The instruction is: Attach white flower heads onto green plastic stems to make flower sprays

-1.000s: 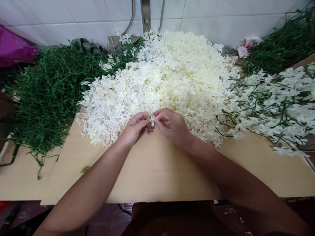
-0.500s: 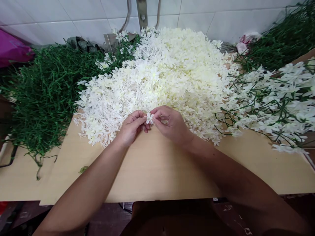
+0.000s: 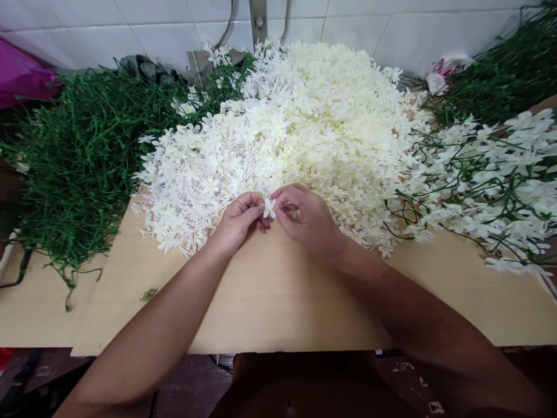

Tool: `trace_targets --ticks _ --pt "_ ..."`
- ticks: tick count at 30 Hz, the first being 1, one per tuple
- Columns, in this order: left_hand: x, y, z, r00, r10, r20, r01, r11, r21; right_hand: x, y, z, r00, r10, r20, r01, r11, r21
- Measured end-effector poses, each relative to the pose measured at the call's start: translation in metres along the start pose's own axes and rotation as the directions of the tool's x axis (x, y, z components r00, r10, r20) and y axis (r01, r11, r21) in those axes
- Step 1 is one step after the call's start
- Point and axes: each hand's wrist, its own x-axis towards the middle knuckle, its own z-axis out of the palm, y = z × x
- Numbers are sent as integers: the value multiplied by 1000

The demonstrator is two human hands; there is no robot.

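Observation:
A small white flower is held between my two hands, just in front of the big pile of white and pale yellow flowers. My left hand pinches it from the left with thumb and forefinger. On the other side, my right hand has thumb and fingertips closed near the flower, where a thin pale strand runs from the petals to the fingers. Both wrists are above the tan board.
Green plastic stems are heaped on the left, and more stems lie at the back right. White flowers on green stems spread over the right side. A green scrap lies near my left forearm. Behind is a tiled wall.
The view has shifted slightly. The flower's petals now look more spread and face the camera more. Both hands keep nearly the same pose around it.

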Motion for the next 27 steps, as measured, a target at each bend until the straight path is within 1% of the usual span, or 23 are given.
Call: trace_targets --ticks 5,11,18,22,27 --pt "0 1 1 1000 6 2 -6 999 44 1 5 1 999 29 25 -29 1000 6" --pt "-2 2 3 1000 16 -10 -15 996 89 1 5 1 999 24 38 -21 997 -73" --pt "-2 1 4 1000 20 -8 -19 993 118 -1 9 2 998 -54 30 59 975 -214" --pt "-2 1 5 1000 20 -12 -18 987 162 0 9 2 994 -76 79 95 958 -271" --pt "-4 -1 5 999 38 -1 -37 973 229 0 9 2 989 -91 113 116 962 -247"
